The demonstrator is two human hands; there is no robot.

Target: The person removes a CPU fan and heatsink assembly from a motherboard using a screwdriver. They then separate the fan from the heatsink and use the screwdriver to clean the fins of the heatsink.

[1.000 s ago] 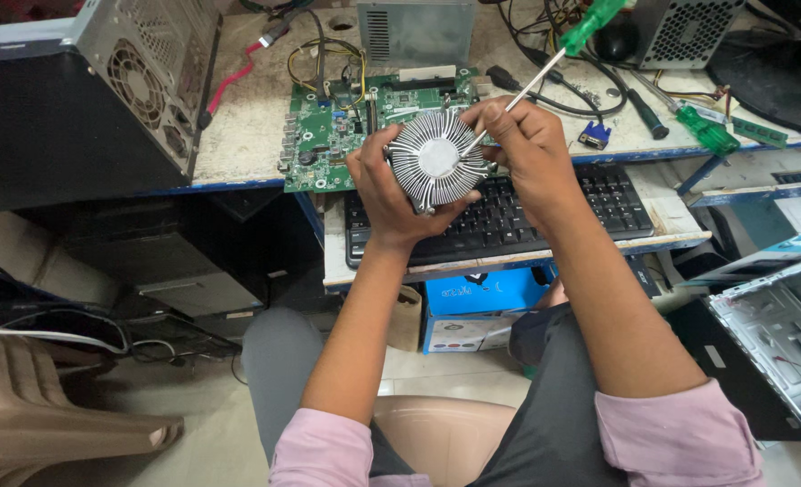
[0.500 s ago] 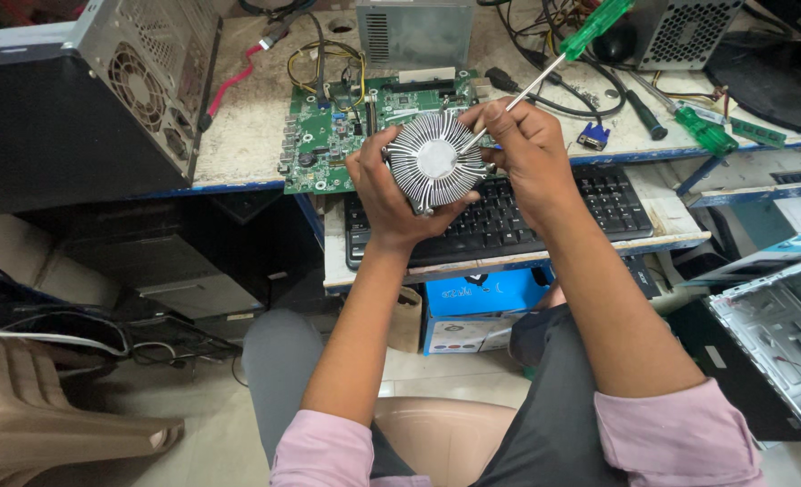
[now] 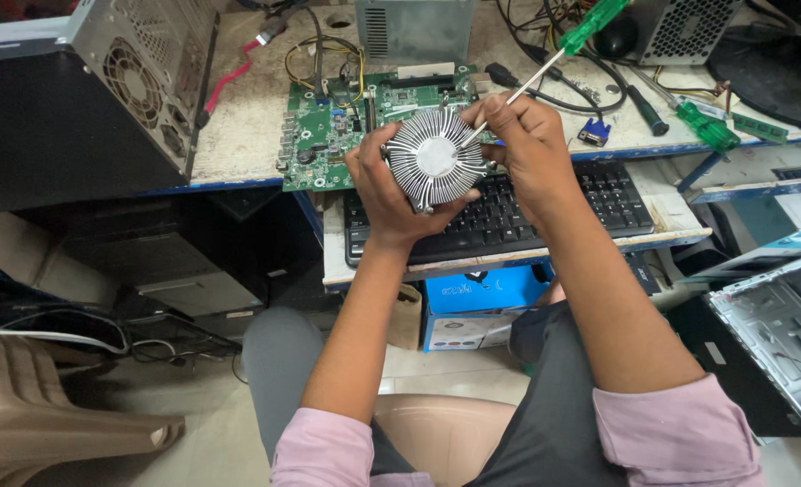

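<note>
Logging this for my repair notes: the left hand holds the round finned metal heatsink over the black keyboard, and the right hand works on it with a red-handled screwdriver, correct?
Not quite: the head view shows a green-handled screwdriver, not a red one. The rest stands: the left hand holds the round finned metal heatsink over the black keyboard, and the right hand works on it with that tool.

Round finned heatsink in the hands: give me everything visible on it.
The round silvery metal heatsink has thin curved fins radiating from a flat pale disc at its centre. It is held above the black keyboard, face towards the camera, slightly tilted. The left hand grips its left and lower rim; the right hand touches its right edge and puts the tip of a green-handled screwdriver to its upper right fins.
</note>
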